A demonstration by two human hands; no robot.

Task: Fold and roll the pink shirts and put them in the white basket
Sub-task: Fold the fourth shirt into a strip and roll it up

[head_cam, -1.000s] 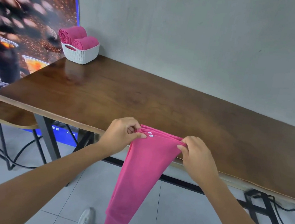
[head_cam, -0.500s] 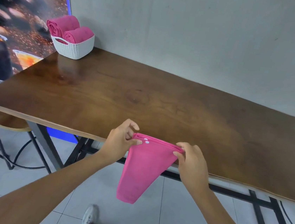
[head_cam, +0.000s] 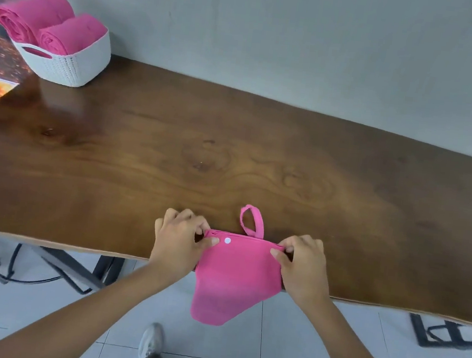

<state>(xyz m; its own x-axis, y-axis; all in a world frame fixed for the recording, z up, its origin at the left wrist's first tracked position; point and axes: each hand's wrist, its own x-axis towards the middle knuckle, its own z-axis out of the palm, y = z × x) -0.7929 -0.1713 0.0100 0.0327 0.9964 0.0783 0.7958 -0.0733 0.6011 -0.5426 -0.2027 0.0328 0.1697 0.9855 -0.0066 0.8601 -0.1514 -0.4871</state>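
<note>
A folded pink shirt (head_cam: 237, 276) lies across the near edge of the wooden table (head_cam: 230, 163), its lower end hanging over the edge. A small pink loop sticks up from its far edge, and a white button shows near its left corner. My left hand (head_cam: 180, 240) pinches the shirt's left top corner. My right hand (head_cam: 301, 263) pinches the right top corner. The white basket (head_cam: 71, 64) stands at the table's far left corner and holds two rolled pink shirts (head_cam: 49, 26).
A grey wall runs along the table's far side. A coffee poster fills the left edge. Black metal table legs and cables show under the table on the tiled floor. My shoe (head_cam: 151, 345) is below the near edge.
The shirt has come up onto the table; much less of it hangs over the edge. Both hands moved further onto the tabletop with it. The camera has come closer and tilted down.
</note>
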